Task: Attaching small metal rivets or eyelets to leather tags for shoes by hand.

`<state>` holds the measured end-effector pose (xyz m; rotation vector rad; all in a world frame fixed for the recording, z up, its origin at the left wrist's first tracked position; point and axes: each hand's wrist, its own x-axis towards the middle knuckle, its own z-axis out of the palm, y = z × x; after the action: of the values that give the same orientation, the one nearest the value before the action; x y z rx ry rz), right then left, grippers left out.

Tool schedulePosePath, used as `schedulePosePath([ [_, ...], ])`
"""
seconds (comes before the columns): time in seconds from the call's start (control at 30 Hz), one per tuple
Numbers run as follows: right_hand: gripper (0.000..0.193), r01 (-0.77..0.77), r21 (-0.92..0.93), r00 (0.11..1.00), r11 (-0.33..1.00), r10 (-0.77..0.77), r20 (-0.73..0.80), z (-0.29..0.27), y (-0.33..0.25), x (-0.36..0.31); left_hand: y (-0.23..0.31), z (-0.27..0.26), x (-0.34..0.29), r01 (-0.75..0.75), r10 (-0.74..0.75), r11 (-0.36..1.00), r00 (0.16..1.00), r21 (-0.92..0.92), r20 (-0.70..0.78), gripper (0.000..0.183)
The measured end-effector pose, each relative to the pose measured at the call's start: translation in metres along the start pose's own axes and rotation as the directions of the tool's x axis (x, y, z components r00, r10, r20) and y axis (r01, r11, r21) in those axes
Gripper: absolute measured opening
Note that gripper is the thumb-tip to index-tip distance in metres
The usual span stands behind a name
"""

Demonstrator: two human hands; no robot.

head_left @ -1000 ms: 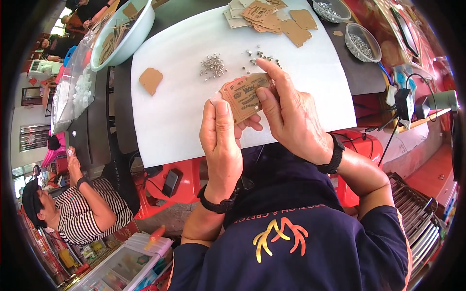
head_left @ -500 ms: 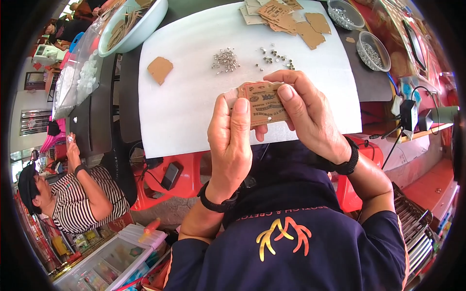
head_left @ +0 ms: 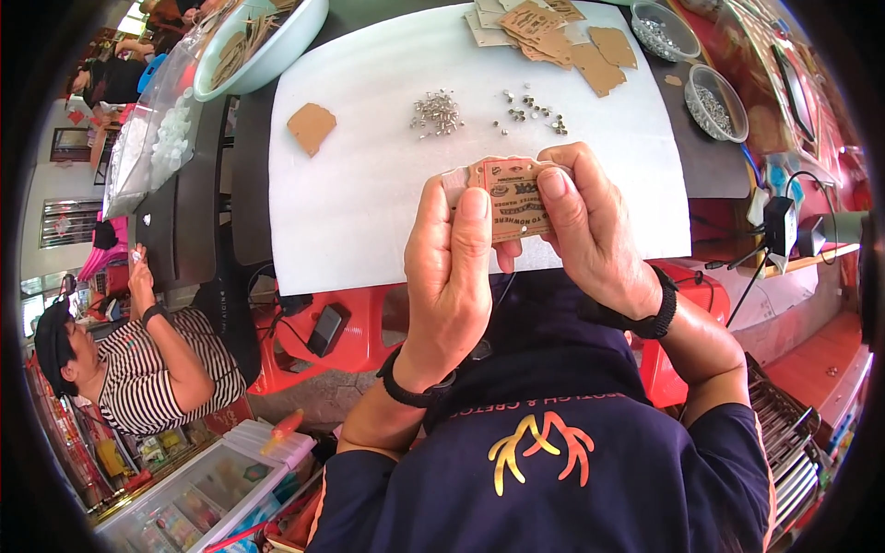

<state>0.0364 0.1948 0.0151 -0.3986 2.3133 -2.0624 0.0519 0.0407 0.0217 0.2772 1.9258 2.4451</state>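
Observation:
Between my two hands is a brown printed card-like piece [head_left: 518, 205] with a ragged top edge and a small pale stud near its lower edge. My left hand [head_left: 452, 249] grips its left side, thumb on the front. At its right side my right hand [head_left: 585, 217] pinches it, thumb in front and fingers behind. Beyond them on the white sheet [head_left: 369, 203] lie a heap of small silvery rivets [head_left: 437, 112] and a looser scatter of metal caps [head_left: 532, 112]. To the left rests a single plain brown piece [head_left: 312, 128].
More brown and pale pieces [head_left: 544, 37] are piled at the far edge. Two clear bowls of metal bits [head_left: 714, 106] stand at right. A pale basin [head_left: 295, 46] with brown strips is at far left. A person in a striped top [head_left: 175, 369] sits at left; red stools stand below the table.
My hands have shifted slightly right and down with the printed piece, which is now held more upright. Both still grip it.

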Motion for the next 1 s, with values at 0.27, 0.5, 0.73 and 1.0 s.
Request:
schedulePosePath([
  [0.27,0.023,0.043,0.019,0.999,0.999,-0.043,0.004,-0.001,-0.004,0.0,-0.002,-0.001,0.002,-0.01,0.009,1.0,1.0,0.02,0.022,0.029],
  [0.5,0.02,0.067,0.028,0.996,0.997,-0.069,0.052,-0.001,-0.009,0.002,0.0,0.001,0.001,-0.011,0.012,0.998,1.0,0.058,-0.023,0.027],
  [0.73,0.021,0.033,0.187,0.998,0.982,-0.041,0.041,0.008,-0.005,0.0,0.004,0.002,-0.002,-0.018,0.034,0.974,0.997,0.226,-0.065,0.026],
  [1.0,0.023,-0.002,0.15,1.0,0.989,-0.002,0.024,0.013,-0.001,0.0,-0.001,-0.003,0.001,0.002,0.008,0.992,0.997,0.125,-0.083,0.026],
])
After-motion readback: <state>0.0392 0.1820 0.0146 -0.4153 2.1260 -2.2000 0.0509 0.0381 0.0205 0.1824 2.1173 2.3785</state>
